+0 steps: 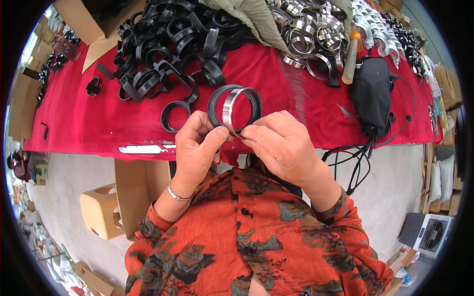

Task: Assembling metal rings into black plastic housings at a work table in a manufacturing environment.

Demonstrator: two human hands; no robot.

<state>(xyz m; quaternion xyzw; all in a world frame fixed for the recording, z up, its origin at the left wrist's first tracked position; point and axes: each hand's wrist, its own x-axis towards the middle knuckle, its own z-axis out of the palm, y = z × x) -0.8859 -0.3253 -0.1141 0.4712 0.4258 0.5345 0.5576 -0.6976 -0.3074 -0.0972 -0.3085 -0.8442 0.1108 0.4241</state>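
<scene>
Just above the table's near edge, my left hand (197, 145) pinches a black plastic ring (212, 109) between thumb and fingers. A shiny metal ring (227, 109) stands at an angle within the black one. My right hand (284, 143) has its thumb and fingertips closed on the lower rim of the metal ring. How far the two rings touch at the bottom is hidden by my fingers. A loose black ring with an arm (173, 117) lies on the table beside my left hand.
Black plastic ring parts (185, 42) are heaped at the far left on the red cloth (266, 69). Metal rings (316, 34) pile up at the far right near a wooden-handled tool (350, 61). A black pouch (371, 98) with cables lies at right. Below stand a carton (133, 192) and a tan stool (101, 212).
</scene>
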